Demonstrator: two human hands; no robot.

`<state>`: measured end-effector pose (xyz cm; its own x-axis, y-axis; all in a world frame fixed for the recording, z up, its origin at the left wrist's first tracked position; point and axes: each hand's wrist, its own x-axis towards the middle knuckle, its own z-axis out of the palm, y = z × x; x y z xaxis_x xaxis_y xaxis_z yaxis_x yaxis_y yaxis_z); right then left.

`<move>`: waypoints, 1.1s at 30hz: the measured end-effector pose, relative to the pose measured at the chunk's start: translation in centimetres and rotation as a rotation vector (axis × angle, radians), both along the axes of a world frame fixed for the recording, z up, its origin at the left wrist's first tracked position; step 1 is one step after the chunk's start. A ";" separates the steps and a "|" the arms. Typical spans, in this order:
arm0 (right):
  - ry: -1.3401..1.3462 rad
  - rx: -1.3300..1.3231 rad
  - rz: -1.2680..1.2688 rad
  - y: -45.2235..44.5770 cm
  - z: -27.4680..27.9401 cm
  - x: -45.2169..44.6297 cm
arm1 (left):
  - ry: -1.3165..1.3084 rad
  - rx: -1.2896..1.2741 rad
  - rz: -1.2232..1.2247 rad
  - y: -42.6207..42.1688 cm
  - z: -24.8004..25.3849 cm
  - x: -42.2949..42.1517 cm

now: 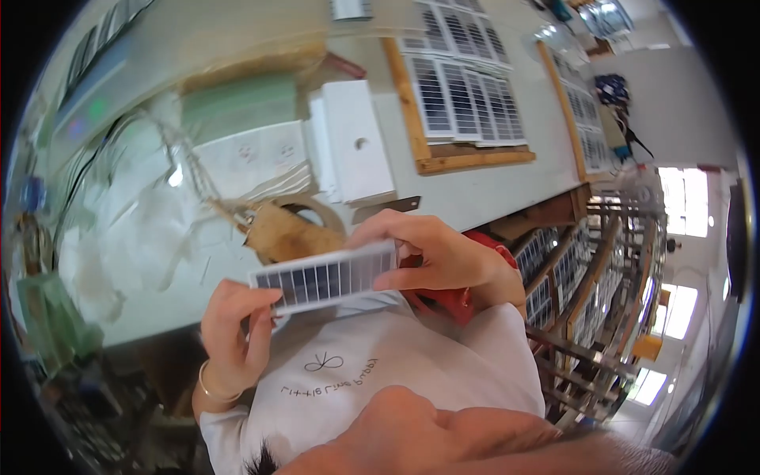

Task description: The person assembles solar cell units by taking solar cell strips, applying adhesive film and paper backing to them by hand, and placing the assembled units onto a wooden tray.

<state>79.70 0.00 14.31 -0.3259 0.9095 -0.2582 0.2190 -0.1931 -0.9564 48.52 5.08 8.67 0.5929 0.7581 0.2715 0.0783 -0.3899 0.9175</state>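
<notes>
A small solar panel [315,283] with dark cells and a pale frame is held in front of my chest, above the table's near edge, tilted slightly up to the right. My left hand [235,332], with a bracelet at the wrist, pinches its left end between thumb and fingers. At the opposite end, my right hand [434,255] grips the panel with the thumb on the near side and fingers along the far edge. Just behind the panel lies a brown, worn-looking piece [291,231], partly hidden, beside a tape-like ring [318,209].
White boxes [358,142] stand on the table past the ring. Printed white sheets [257,158] lie beside a green board [237,104]. Several panels fill a wooden-framed tray [475,161]. Clear plastic bags [131,229] cover the left side. Racks of panels [574,277] stand at right.
</notes>
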 end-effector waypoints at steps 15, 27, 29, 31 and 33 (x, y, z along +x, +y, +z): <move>-0.419 0.352 -1.154 0.8 -6.8 19.1 | -0.136 -0.259 0.201 0.8 -1.0 0.5; -1.250 0.533 -0.915 0.5 -6.4 17.4 | 0.061 -0.068 0.395 1.7 -2.1 -1.6; -1.167 0.526 -0.855 0.8 -6.2 17.5 | 0.050 -0.024 0.391 1.8 -2.0 -1.3; -1.136 0.532 -0.805 0.9 -5.4 16.7 | 0.061 0.000 0.404 1.7 -2.0 -1.4; -1.088 0.468 -0.817 1.3 -4.8 16.1 | 0.086 0.053 0.423 1.5 -2.4 -1.9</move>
